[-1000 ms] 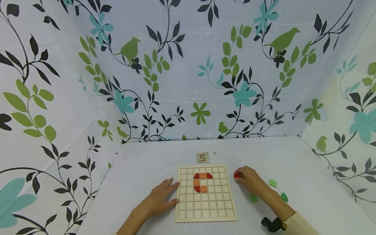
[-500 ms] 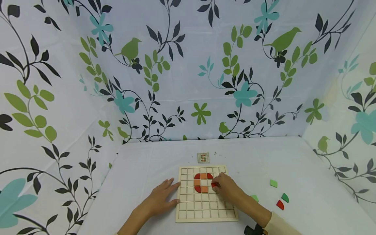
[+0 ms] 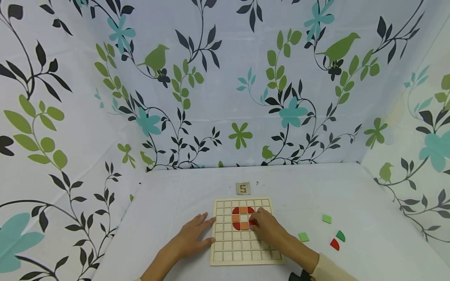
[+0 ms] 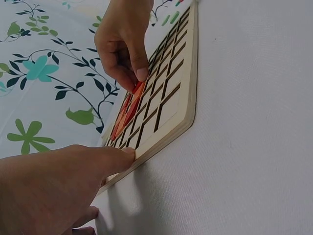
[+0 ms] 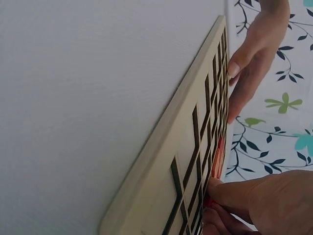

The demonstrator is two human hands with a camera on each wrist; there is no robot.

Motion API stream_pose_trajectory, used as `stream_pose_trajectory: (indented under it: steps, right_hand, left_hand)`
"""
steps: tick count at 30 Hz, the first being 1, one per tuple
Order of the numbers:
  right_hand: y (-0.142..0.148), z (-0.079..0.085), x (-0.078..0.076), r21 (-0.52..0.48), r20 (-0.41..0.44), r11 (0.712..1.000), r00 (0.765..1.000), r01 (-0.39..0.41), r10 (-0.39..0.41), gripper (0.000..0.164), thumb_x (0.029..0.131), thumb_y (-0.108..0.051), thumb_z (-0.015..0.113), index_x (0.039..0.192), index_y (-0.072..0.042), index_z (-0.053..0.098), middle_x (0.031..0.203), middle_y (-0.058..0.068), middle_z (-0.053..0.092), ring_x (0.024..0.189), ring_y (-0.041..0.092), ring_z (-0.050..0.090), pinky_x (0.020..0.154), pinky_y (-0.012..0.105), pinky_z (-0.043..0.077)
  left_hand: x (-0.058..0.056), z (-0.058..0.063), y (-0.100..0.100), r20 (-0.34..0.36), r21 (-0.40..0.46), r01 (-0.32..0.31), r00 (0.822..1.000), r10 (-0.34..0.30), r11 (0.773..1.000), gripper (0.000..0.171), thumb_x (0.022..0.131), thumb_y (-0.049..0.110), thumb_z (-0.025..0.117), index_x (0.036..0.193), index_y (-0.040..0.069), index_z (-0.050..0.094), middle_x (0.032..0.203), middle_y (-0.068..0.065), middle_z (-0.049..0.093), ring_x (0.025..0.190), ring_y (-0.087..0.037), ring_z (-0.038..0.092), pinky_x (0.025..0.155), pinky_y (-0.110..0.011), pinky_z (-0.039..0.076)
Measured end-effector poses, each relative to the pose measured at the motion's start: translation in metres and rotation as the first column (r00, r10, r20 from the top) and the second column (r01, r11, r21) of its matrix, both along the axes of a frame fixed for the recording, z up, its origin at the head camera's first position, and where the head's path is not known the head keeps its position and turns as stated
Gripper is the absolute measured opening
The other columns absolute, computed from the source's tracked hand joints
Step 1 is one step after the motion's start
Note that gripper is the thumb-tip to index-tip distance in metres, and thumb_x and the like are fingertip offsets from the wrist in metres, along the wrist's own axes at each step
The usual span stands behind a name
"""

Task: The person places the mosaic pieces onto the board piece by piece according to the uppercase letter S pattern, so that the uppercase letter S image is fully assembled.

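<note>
A wooden grid board (image 3: 225, 257) lies on the white table, with red and orange tiles (image 3: 236, 218) set in a rounded pattern in its upper cells. My left hand (image 3: 191, 237) has its fingers spread, and its fingertips and thumb touch the board's left edge. Over the board, my right hand (image 3: 270, 231) pinches a red tile (image 4: 138, 88) between thumb and fingers. That tile is at the cell right of the lowest orange tile (image 3: 244, 226); the fingers partly cover it, so whether it lies flat is hidden.
Behind the board lies a small card (image 3: 243, 189) with an S on a grid. Right of the board are two green square tiles (image 3: 327, 219), a green quarter-round tile (image 3: 340, 235) and a red quarter-round tile (image 3: 335, 244). A patterned cloth (image 3: 211, 97) hangs behind.
My right hand has come left from beside the board, bringing the red tile over the grid and then slightly further left to the pattern. The left hand has stayed still.
</note>
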State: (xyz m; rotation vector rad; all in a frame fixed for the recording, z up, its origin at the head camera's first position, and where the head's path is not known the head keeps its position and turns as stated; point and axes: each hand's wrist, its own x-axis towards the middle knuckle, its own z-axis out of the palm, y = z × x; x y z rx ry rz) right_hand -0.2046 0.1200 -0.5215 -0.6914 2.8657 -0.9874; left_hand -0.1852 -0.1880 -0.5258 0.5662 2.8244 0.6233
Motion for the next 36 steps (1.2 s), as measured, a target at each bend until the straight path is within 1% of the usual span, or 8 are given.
stream_pose_trajectory:
  steps: [5,9,12,16,20,25,29,36]
  right_hand:
    - [-0.001,0.004,0.000,0.030,0.029,0.999,0.999,-0.019,0.018,0.016,0.094,-0.005,0.079,0.107,0.003,0.076,0.096,0.003,0.062,0.086,0.014,0.058,0.076,0.030,0.056]
    - [-0.002,0.008,0.001,0.067,0.012,0.996,0.998,-0.059,0.059,0.017,0.093,-0.002,0.078,0.108,0.006,0.078,0.097,0.006,0.066,0.091,0.020,0.063,0.079,0.033,0.059]
    - [-0.003,0.009,0.002,0.080,0.008,0.995,0.999,-0.053,0.053,0.015,0.094,-0.002,0.078,0.107,0.005,0.078,0.097,0.006,0.066,0.091,0.021,0.064,0.079,0.034,0.060]
    - [-0.001,0.008,0.002,0.068,0.011,0.997,0.999,-0.032,0.031,0.013,0.093,-0.003,0.079,0.104,0.000,0.073,0.094,0.003,0.064,0.085,0.015,0.060,0.075,0.030,0.058]
    - [0.002,0.007,0.000,0.035,0.023,0.998,0.998,-0.057,0.056,0.014,0.093,-0.003,0.079,0.095,-0.008,0.066,0.088,-0.001,0.057,0.077,0.011,0.049,0.066,0.025,0.049]
    - [0.004,0.008,-0.002,0.020,0.042,0.997,0.996,-0.080,0.079,0.017,0.094,-0.001,0.078,0.086,-0.009,0.066,0.084,-0.002,0.054,0.075,0.010,0.046,0.063,0.024,0.045]
    - [0.003,0.010,-0.002,0.031,0.040,0.995,0.995,-0.097,0.096,0.015,0.095,0.001,0.076,0.087,-0.007,0.066,0.084,-0.001,0.054,0.075,0.010,0.047,0.063,0.024,0.047]
    - [0.001,0.011,-0.004,0.099,0.028,0.989,0.994,-0.112,0.110,0.011,0.096,-0.002,0.076,0.098,-0.008,0.067,0.092,0.000,0.060,0.082,0.011,0.054,0.071,0.028,0.054]
  left_hand:
    - [-0.001,-0.001,0.000,-0.003,-0.004,0.003,1.000,-0.003,1.000,0.072,0.099,0.055,0.067,0.160,0.023,0.048,0.170,-0.016,0.036,0.157,-0.044,0.031,0.120,-0.070,0.031]
    - [-0.001,-0.001,-0.001,-0.001,-0.007,-0.002,1.000,0.002,1.000,0.072,0.099,0.055,0.068,0.160,0.023,0.048,0.170,-0.016,0.036,0.157,-0.044,0.031,0.120,-0.070,0.031]
    - [-0.001,-0.001,0.000,0.005,0.000,-0.003,1.000,0.003,1.000,0.072,0.099,0.055,0.068,0.160,0.023,0.048,0.170,-0.016,0.036,0.157,-0.044,0.031,0.120,-0.070,0.031]
    - [-0.001,-0.001,0.000,0.012,0.012,0.002,1.000,-0.003,1.000,0.071,0.099,0.055,0.068,0.160,0.023,0.048,0.170,-0.017,0.036,0.157,-0.045,0.030,0.121,-0.071,0.030]
    - [-0.002,0.000,0.000,0.016,0.010,0.001,1.000,-0.001,1.000,0.072,0.099,0.055,0.068,0.160,0.023,0.048,0.170,-0.017,0.036,0.157,-0.045,0.030,0.120,-0.071,0.030]
    - [-0.001,0.001,0.001,0.016,0.009,-0.001,1.000,0.001,1.000,0.072,0.099,0.055,0.068,0.160,0.023,0.048,0.170,-0.016,0.035,0.157,-0.044,0.030,0.120,-0.072,0.030]
    - [-0.001,0.002,0.001,0.012,0.008,-0.003,1.000,0.002,1.000,0.072,0.099,0.054,0.069,0.160,0.022,0.049,0.169,-0.017,0.036,0.157,-0.045,0.031,0.120,-0.072,0.030]
    - [-0.001,0.001,0.000,0.015,0.012,-0.002,1.000,0.002,1.000,0.072,0.099,0.054,0.068,0.160,0.021,0.048,0.170,-0.018,0.035,0.157,-0.046,0.030,0.120,-0.072,0.029]
